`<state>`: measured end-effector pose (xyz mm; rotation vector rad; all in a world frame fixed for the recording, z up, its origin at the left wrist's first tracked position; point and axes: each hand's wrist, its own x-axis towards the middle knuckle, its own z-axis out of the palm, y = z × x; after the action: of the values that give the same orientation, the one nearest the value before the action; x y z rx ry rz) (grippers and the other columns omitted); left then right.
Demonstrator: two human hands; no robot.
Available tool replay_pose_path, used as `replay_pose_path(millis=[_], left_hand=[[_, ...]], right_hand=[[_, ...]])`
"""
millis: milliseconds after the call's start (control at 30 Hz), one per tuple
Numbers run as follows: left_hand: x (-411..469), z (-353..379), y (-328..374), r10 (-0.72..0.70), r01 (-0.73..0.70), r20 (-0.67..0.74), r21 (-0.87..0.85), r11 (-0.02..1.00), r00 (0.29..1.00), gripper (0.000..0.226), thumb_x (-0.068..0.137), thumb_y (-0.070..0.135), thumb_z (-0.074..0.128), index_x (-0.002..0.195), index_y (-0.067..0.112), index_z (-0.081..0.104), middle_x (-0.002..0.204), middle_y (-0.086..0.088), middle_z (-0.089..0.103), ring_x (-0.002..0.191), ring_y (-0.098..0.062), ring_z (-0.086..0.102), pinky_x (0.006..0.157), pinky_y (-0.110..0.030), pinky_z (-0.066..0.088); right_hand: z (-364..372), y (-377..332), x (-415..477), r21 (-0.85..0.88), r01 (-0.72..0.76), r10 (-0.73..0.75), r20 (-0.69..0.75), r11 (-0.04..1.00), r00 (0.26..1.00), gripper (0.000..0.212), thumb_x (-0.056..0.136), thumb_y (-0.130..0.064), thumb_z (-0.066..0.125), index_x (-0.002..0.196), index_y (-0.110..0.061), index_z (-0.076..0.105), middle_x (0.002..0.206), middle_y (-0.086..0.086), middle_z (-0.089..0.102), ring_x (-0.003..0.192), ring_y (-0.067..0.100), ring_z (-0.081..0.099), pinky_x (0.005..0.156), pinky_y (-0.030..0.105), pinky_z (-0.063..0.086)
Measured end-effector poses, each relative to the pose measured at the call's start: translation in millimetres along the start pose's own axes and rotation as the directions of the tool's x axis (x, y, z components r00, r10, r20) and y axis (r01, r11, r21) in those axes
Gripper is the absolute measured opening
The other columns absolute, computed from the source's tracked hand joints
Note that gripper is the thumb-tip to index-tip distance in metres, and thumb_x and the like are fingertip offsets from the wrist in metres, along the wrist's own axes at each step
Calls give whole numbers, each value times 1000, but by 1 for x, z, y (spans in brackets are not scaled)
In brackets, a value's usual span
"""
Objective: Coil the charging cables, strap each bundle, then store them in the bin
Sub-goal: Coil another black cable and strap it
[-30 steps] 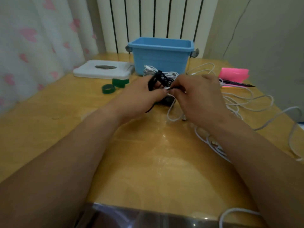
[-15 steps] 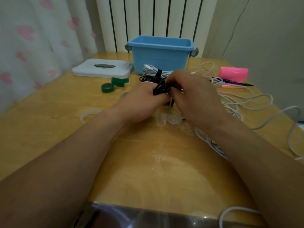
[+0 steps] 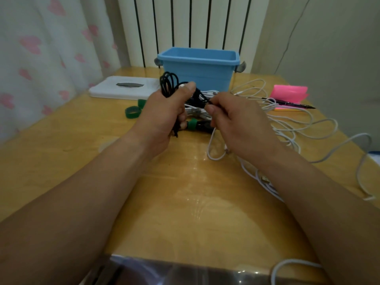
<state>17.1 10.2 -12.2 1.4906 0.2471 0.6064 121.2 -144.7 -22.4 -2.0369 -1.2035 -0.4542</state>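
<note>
Black cable (image 3: 169, 84): thin, looped into a coil
Left hand (image 3: 162, 114): grips the coil
Right hand (image 3: 236, 122): pinches the cable's end
Bin (image 3: 197, 73): blue, open-topped, behind

Bin (image 3: 197, 77): one. Black coil (image 3: 167, 84): at least one. Green straps (image 3: 132, 112): three. White box (image 3: 123, 88): one. Pink pad (image 3: 289, 91): one. Pen (image 3: 292, 104): one. White cables (image 3: 287, 128): tangled, count indeterminable.

Cables (image 3: 287, 120) right of bin (image 3: 198, 70), seemingly.

bin (image 3: 197, 79) interior hidden, white cable (image 3: 294, 260) cropped at bottom edge
</note>
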Motion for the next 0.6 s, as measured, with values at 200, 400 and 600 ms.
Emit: replay_pose_path(millis=[200,400,600], left_hand=[[-3,10,-4,-36,39,103,-19,999,994,17,105,31,69,111,16,71,83,3,67,69,-6,58,57,-22,46],[-1,8,1,-59,60,10,-196,979,998,32,113,32,54,105,5,68,97,-13,73,89,-21,75,76,-35,62],[7,-7,9,-100,25,-135,-474,880,986,38,114,36,53,81,16,55,67,0,46,57,-14,50,58,-32,55]], right_hand=[[4,-12,-3,52,35,-38,40,998,998,13,105,-29,58,113,-29,68,93,-13,69,86,18,68,75,42,55],[10,-13,0,99,-59,45,137,993,990,11,101,-35,66,103,-25,69,85,-9,72,82,13,67,75,42,55],[4,-15,-2,83,-54,33,230,995,973,14,99,-38,68,111,-33,74,82,-20,65,81,3,63,80,30,50]])
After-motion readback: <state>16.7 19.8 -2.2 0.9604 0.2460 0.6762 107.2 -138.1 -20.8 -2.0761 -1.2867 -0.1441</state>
